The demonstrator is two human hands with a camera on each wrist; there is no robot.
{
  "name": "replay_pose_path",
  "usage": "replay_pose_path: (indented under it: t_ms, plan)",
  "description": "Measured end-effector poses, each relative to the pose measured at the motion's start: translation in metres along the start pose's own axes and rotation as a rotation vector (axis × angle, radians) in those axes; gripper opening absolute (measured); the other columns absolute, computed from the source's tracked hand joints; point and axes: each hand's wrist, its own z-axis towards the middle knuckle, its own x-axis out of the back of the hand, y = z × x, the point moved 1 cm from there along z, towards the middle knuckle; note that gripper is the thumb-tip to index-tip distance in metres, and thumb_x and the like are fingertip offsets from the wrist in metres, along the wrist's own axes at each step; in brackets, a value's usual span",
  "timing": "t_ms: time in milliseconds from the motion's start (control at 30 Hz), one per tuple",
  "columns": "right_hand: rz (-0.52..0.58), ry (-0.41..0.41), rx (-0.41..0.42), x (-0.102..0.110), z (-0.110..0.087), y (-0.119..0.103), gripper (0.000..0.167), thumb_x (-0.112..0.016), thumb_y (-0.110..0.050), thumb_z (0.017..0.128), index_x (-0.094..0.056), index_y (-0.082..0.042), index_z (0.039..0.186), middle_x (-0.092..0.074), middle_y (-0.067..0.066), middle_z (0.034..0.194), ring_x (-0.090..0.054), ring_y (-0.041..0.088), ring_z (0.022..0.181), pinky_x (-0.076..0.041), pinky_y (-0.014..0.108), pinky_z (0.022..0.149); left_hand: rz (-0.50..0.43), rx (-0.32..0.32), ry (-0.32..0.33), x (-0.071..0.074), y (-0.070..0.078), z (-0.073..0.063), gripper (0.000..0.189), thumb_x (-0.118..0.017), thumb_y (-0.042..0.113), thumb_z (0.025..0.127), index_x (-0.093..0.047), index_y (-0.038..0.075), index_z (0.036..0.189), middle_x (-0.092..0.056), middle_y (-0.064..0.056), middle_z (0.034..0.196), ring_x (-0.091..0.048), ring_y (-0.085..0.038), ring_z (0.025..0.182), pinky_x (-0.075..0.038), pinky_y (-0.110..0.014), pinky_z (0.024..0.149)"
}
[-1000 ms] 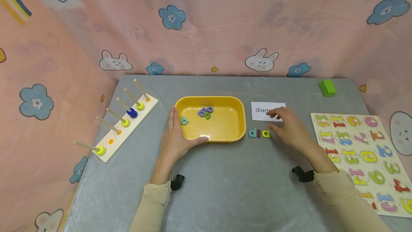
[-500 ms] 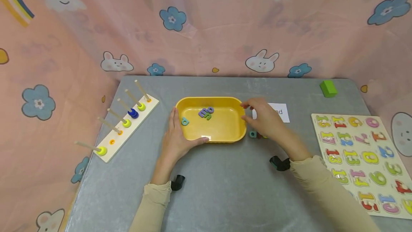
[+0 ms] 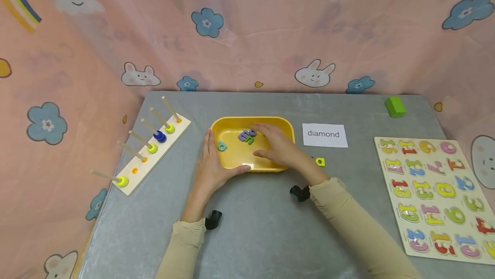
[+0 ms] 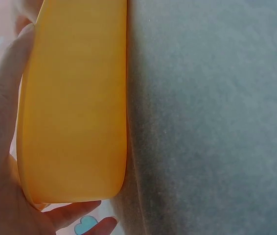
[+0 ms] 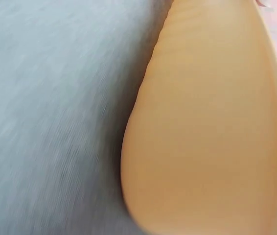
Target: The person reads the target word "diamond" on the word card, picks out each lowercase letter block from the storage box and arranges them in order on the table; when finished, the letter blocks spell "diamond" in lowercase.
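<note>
In the head view a yellow tray (image 3: pixel 232 158) holds purple "m" (image 3: pixel 243 135) and "o" (image 3: pixel 252 133) letters, a green "n" (image 3: pixel 249 140) and a teal "d" (image 3: pixel 222 145). My left hand (image 3: pixel 210 170) grips the tray's near left corner, fingers along the left wall and thumb on the front rim. The left wrist view shows that thumb (image 4: pixel 6 73) lying along the rim. My right hand (image 3: pixel 280 145) reaches over the tray's right half, fingers and thumb apart, its fingertips near the "o". Right of the tray lies a yellow-green "a" (image 3: pixel 319 162); my right hand hides its neighbours.
A white card reading "diamond" (image 3: pixel 325 135) lies right of the tray. Beyond it are a number puzzle board (image 3: pixel 437 197) and a green block (image 3: pixel 395 106). A pegboard with upright sticks (image 3: pixel 148 154) and rings stands at the left of the grey table (image 3: pixel 255 227).
My right hand has moved left from over the card, past the tray's right rim, to above the letters inside. My left hand has stayed on the tray.
</note>
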Motion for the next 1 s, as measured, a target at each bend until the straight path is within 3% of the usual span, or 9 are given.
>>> replay_pose_path:
  t_ms: [233, 500, 667, 833, 1000]
  plan:
    - [0.018, -0.043, -0.006, -0.020, 0.024, 0.001, 0.073, -0.082, -0.018, 0.095, -0.049, -0.011, 0.159, -0.044, 0.016, 0.165, -0.039, 0.039, 0.153, -0.032, 0.054, 0.128, 0.012, -0.002, 0.004, 0.001, 0.000, 0.000, 0.154, -0.090, 0.076, 0.065, 0.005, 0.018, 0.172, -0.001, -0.002, 0.181, -0.036, -0.042, 0.155, -0.038, -0.067, 0.118]
    - [-0.048, -0.068, -0.018, -0.034, 0.036, 0.004, 0.077, -0.083, -0.020, 0.094, -0.046, -0.014, 0.161, -0.045, 0.017, 0.161, -0.043, 0.038, 0.148, -0.036, 0.054, 0.125, 0.020, 0.001, -0.002, 0.002, 0.001, -0.001, 0.155, -0.089, 0.076, 0.065, 0.007, 0.019, 0.172, 0.000, -0.003, 0.181, -0.038, -0.043, 0.153, -0.039, -0.069, 0.116]
    - [-0.053, -0.048, -0.034, -0.038, 0.040, 0.006, 0.062, -0.081, -0.018, 0.096, -0.056, -0.011, 0.152, -0.048, 0.016, 0.153, -0.048, 0.036, 0.142, -0.040, 0.052, 0.122, 0.016, 0.012, -0.006, 0.002, 0.001, 0.000, 0.154, -0.089, 0.077, 0.065, 0.008, 0.021, 0.172, 0.001, -0.001, 0.181, -0.036, -0.042, 0.154, -0.038, -0.069, 0.117]
    - [-0.044, -0.025, -0.059, -0.040, 0.041, 0.005, 0.038, -0.079, -0.015, 0.097, -0.068, -0.009, 0.133, -0.053, 0.012, 0.140, -0.057, 0.030, 0.128, -0.046, 0.047, 0.116, 0.017, 0.004, 0.004, 0.002, 0.001, 0.000, 0.154, -0.088, 0.078, 0.064, 0.006, 0.020, 0.172, -0.001, -0.002, 0.181, -0.037, -0.042, 0.155, -0.039, -0.069, 0.116]
    - [-0.067, 0.003, -0.048, -0.042, 0.041, 0.005, 0.021, -0.076, -0.011, 0.098, -0.071, -0.010, 0.119, -0.056, 0.009, 0.128, -0.061, 0.028, 0.117, -0.051, 0.046, 0.108, 0.016, 0.002, 0.002, 0.002, 0.001, 0.000, 0.154, -0.089, 0.077, 0.064, 0.006, 0.019, 0.172, -0.002, -0.004, 0.181, -0.038, -0.043, 0.154, -0.038, -0.070, 0.116]
